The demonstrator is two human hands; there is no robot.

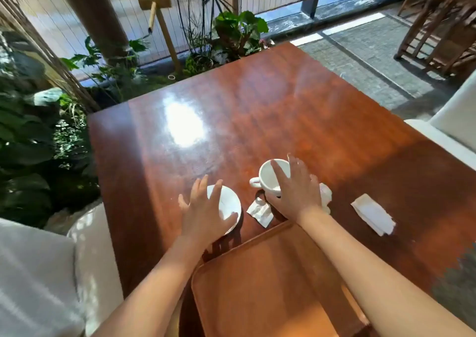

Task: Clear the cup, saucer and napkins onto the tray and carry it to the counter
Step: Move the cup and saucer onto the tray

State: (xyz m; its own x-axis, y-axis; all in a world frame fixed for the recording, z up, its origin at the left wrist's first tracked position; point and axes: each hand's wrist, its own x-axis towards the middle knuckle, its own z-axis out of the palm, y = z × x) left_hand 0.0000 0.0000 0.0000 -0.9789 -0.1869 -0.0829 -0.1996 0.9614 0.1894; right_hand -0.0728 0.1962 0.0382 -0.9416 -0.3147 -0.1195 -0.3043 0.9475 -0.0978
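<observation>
On the glossy wooden table [257,99], one white cup [270,175], one white saucer [228,202] and three paper napkins lie beyond one brown tray [270,280], which sits at six o'clock and holds nothing. From the tray, the saucer lies at eleven o'clock under the left hand [203,214], fingers spread apart. At twelve o'clock the right hand [296,189] covers the tilted cup, fingers splayed; a firm grip cannot be told. One creased napkin [260,211] lies between the dishes, one crumpled napkin [325,195] beside the right hand, one flat napkin [373,214] at two o'clock.
</observation>
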